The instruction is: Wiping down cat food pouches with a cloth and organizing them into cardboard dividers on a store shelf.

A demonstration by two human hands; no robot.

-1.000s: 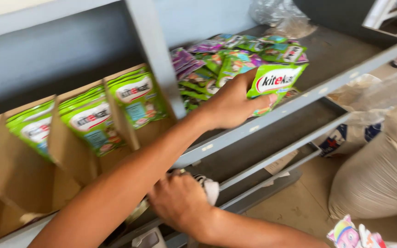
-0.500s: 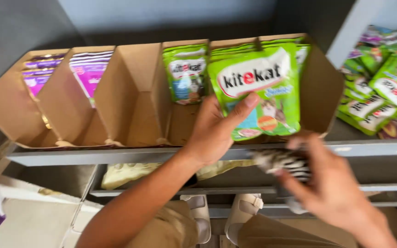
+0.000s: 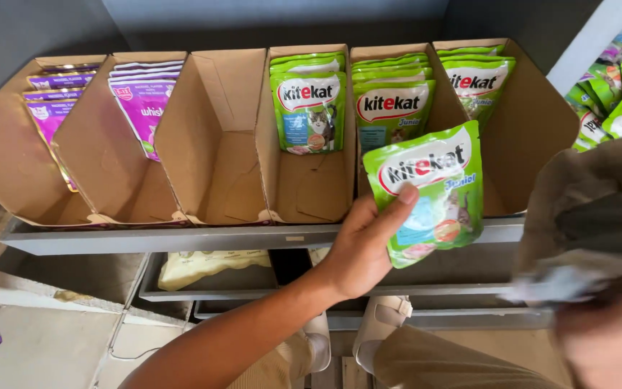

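Green pouch [image 3: 432,194] lifted off its stack, left hand [image 3: 363,241] gripping, right hand [image 3: 606,338] blurred.

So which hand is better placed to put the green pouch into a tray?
Probably the left hand: it grips the green pouch in front of the cardboard trays. The right hand is low at the side, blurred, with a grey cloth.

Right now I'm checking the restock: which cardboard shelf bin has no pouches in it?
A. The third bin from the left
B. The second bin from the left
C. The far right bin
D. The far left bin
A: the third bin shows only bare cardboard, while the other bins hold purple or green pouches.
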